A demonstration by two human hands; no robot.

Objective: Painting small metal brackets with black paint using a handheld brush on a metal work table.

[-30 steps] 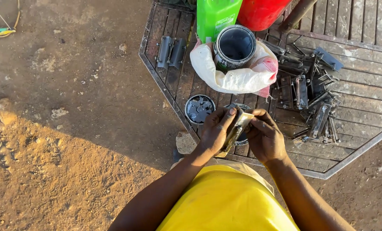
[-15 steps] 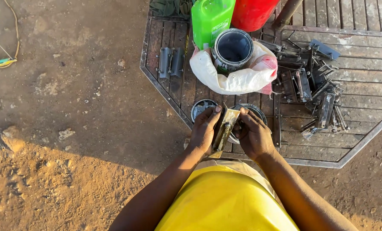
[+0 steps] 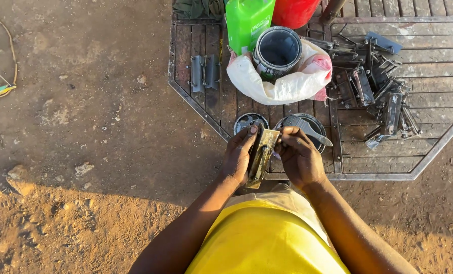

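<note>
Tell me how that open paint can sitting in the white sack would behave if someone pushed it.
The paint can is round and lidless, so it could probably roll and spill if tipped over. It nests in the white sack, whose bunched cloth likely cushions it against sliding. The green jug close beside it would probably block a push that way.

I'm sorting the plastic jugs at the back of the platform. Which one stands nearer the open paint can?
The green jug: it stands right beside the paint can, while the red jug sits behind, farther back.
</note>
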